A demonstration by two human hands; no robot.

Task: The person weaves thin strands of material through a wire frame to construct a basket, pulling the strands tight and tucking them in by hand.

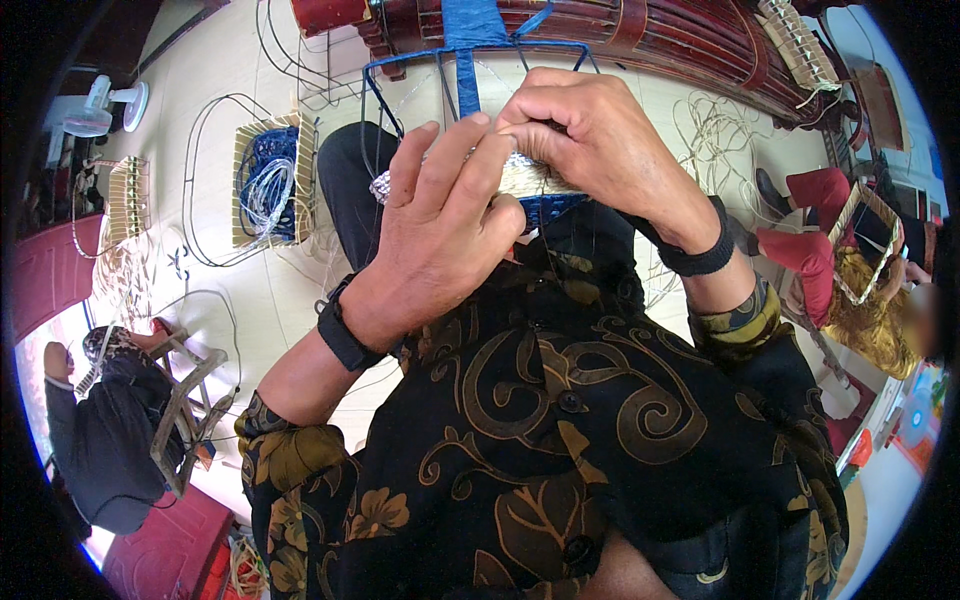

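My left hand (440,225) and my right hand (595,140) meet over a pale woven strip (528,178) wound on a blue wire frame (462,70). The left fingers curl around the strip's left end, where a silvery woven bit (382,187) shows. The right fingers pinch the strip from above. Both wrists wear black bands. The frame rests over my lap, with blue tape wrapped on its middle bar. Most of the weaving is hidden under my hands.
A half-woven basket (268,180) with blue and white strands sits on the pale floor at left, by a bare wire hoop (205,180). One person weaves at lower left (110,440), another at right (850,270). A dark wooden bench (660,40) stands ahead.
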